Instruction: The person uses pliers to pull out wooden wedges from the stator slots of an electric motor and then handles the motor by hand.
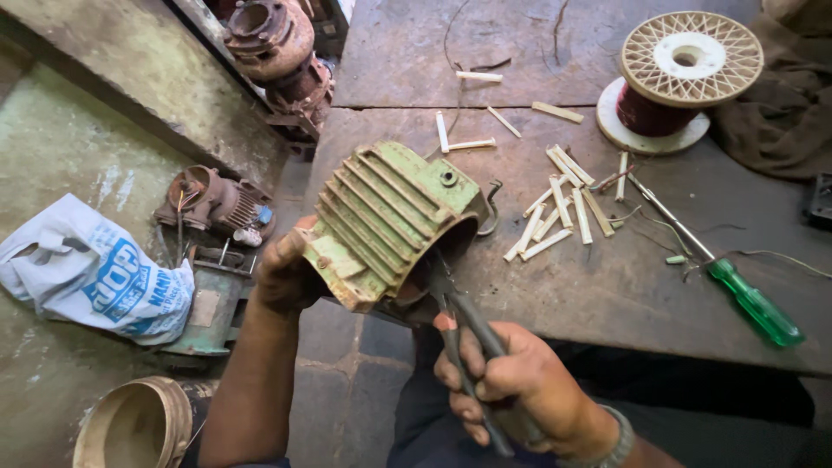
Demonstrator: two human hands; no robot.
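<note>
The left hand [286,273] clamps the green motor housing [386,221] at the table [607,286] edge; the right hand [507,381] has its grip pressed together on pliers [459,325] reaching inside. If the pliers slip, the tilted housing could twist free and drop.

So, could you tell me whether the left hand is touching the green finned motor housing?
Touching: the head view shows the left hand gripping the green motor housing by its end.

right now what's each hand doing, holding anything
Left hand: closed on the green finned motor housing, steadying it.
Right hand: closed on pliers, tips inside the housing's open end.
</note>
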